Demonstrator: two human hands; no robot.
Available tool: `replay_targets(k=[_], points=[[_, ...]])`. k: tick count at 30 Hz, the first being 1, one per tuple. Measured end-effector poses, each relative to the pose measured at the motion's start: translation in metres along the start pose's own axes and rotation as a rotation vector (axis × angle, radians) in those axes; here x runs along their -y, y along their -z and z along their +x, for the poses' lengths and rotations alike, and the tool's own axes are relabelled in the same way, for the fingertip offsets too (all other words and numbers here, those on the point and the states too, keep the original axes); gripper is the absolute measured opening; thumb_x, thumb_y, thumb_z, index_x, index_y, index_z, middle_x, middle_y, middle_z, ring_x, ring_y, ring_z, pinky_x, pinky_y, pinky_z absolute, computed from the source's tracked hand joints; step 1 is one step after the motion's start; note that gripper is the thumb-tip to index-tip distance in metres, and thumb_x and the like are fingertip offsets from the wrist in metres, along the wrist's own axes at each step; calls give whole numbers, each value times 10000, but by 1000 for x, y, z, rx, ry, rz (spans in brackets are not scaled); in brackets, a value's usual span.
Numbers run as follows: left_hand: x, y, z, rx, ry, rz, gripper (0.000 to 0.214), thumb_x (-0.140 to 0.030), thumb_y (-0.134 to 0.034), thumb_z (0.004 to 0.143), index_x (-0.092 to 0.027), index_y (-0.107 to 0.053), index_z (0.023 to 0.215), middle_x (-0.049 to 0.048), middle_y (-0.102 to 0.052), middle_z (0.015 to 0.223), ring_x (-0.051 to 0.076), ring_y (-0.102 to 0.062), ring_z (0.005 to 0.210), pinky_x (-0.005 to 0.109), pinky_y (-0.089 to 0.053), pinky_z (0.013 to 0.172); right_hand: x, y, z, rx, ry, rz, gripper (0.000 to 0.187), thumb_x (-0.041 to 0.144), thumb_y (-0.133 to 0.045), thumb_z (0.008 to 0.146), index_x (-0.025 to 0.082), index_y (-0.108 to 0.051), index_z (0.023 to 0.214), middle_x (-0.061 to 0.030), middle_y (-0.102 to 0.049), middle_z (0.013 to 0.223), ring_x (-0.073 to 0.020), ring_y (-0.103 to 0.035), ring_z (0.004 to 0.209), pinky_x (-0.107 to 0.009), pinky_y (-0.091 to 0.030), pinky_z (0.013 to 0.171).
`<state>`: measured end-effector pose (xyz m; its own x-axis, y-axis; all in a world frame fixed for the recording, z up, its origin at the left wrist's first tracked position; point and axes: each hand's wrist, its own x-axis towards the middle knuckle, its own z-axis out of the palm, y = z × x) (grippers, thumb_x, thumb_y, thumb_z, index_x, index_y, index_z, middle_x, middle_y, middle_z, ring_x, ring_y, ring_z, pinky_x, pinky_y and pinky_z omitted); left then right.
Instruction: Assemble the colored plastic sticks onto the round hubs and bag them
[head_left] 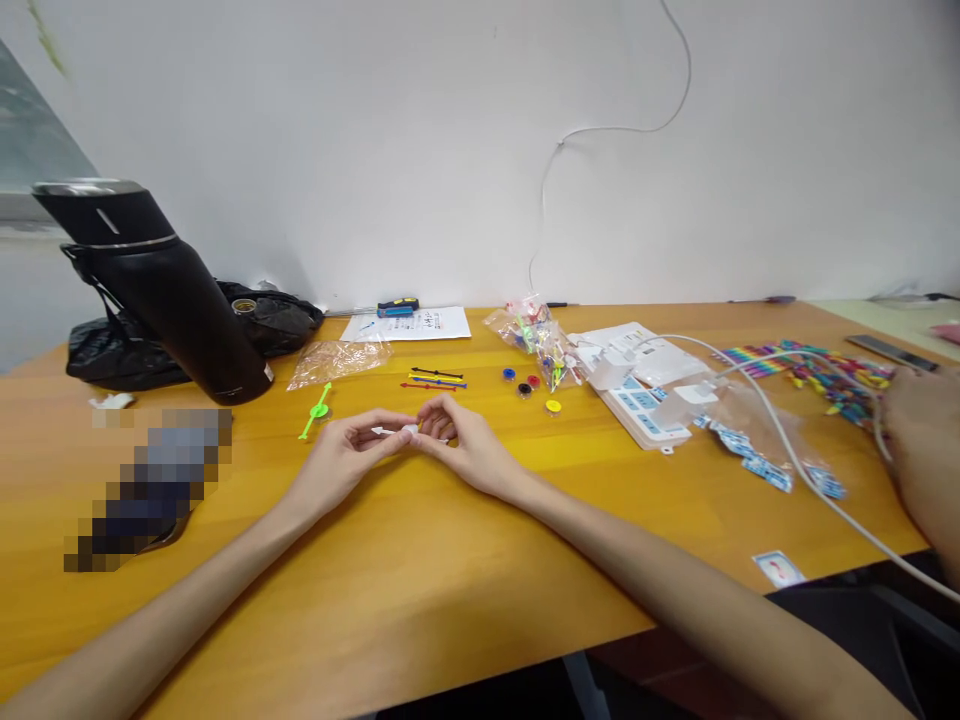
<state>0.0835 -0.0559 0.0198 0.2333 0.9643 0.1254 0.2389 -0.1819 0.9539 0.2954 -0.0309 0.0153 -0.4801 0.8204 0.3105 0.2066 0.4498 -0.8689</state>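
Between the fingertips of my left hand [341, 455] and my right hand [472, 450] is a small white arrow spinner [409, 429]. Its arrow tip points left and its round middle is pinched by both thumbs; the rest is hidden by fingers. Beyond my left hand lies a green arrow spinner [319, 411] with a round middle. Several thin arrows in black, yellow, blue and red [435, 385] lie side by side behind my hands. To their right sit small round pieces: blue [509, 375], red [534, 381], black [524, 391] and yellow [553, 407].
A black bottle [176, 290] and a blurred-out object [154, 480] stand and lie at left. A plastic bag of pieces [536, 340], a power strip [641, 415] and a cable [780, 430] occupy the right. Another person's hand [919, 440] is near colourful pieces [840, 385].
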Motion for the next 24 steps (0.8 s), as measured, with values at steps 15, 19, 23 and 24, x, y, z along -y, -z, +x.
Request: replay_targets(k=[15,19,23,24], points=[[2,3,0,113,32,-89,334,-442,-737,876,-243,-761,1143,45,-793,1085,229,-737,1003,305,-565,896,9,7,-1,175,64,65,319,465,-592,985,178,-634,1116,-64,-713,1083,-179,-664,952,-303,-520,871],[4,4,1,113,37,-78,331,-440,-721,889,-241,-752,1151,49,-792,1092,226,-740,985,308,-566,888,8,6,-1,161,53,76,327,486,-613,968,179,-636,1078,-53,-706,1036,-177,-654,928,-301,-519,861],[3,-1,2,98,55,-139,386,-448,-734,873,-209,-734,1176,75,-777,1156,252,-725,1068,354,-557,971,6,3,0,134,-1,111,341,482,-600,977,172,-626,1116,-67,-698,1055,-179,-651,939,-299,-519,852],[2,-3,2,84,55,-166,395,-445,-753,855,-200,-733,1164,81,-771,1175,261,-715,1104,371,-545,1007,5,3,0,126,-16,120,348,480,-596,980,175,-620,1146,-71,-695,1084,-180,-651,953,-299,-519,856]])
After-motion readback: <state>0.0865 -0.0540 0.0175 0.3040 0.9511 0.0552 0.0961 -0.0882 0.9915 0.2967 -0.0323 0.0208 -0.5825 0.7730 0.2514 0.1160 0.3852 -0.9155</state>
